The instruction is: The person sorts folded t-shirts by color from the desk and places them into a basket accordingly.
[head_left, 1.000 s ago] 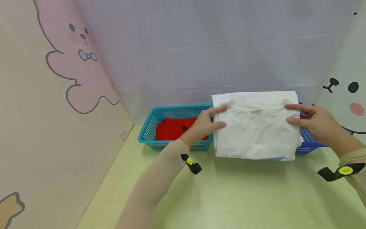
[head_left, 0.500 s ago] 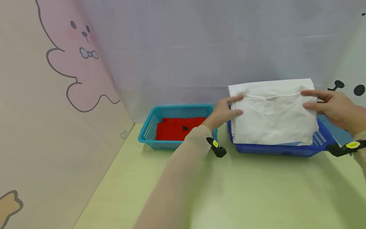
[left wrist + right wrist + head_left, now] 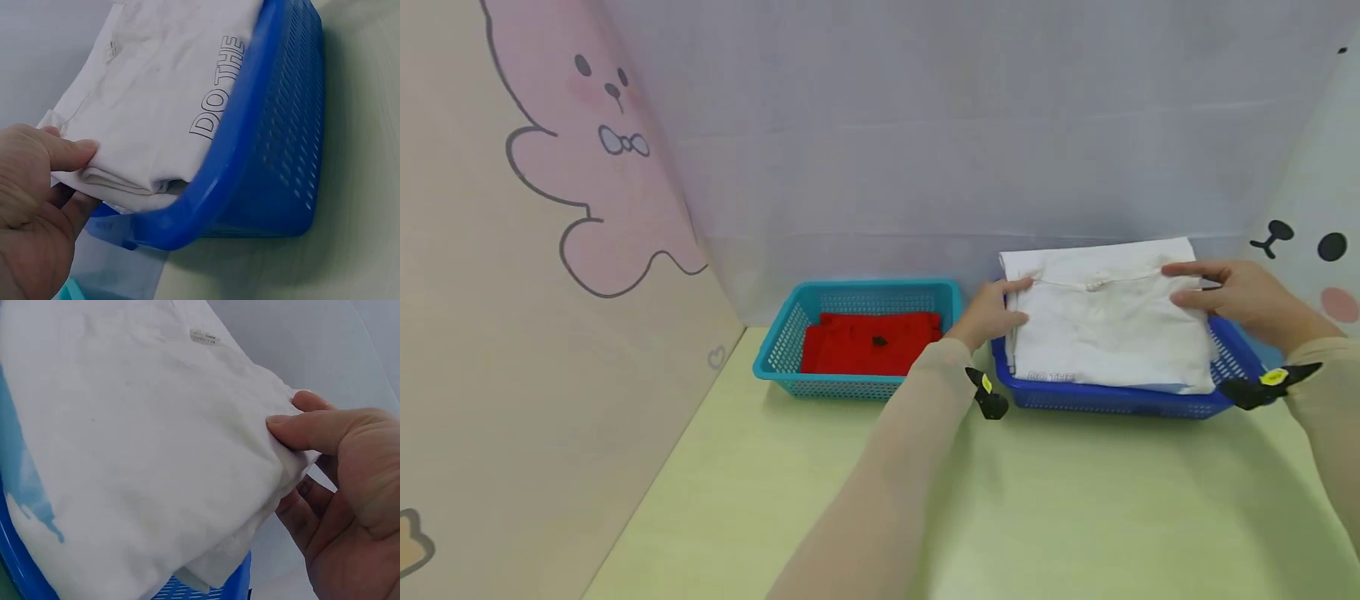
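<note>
A folded white T-shirt lies over the blue basket, its lower edge inside the front rim. Outlined letters reading "DO THE" and a neck label show on it. My left hand grips the shirt's left side, thumb on top and fingers beneath. On the opposite side my right hand pinches the fabric, thumb above and the other fingers under the fold. In the right wrist view, a light blue print marks the shirt near the rim.
Left of the blue basket stands a teal basket holding a folded red garment. Both baskets stand on a pale green table near a light backdrop. A cartoon-printed wall panel borders the left side.
Both hands have carried the white T-shirt right from between the baskets to over the blue basket, then lowered it into the basket. The teal basket has stayed in place.
</note>
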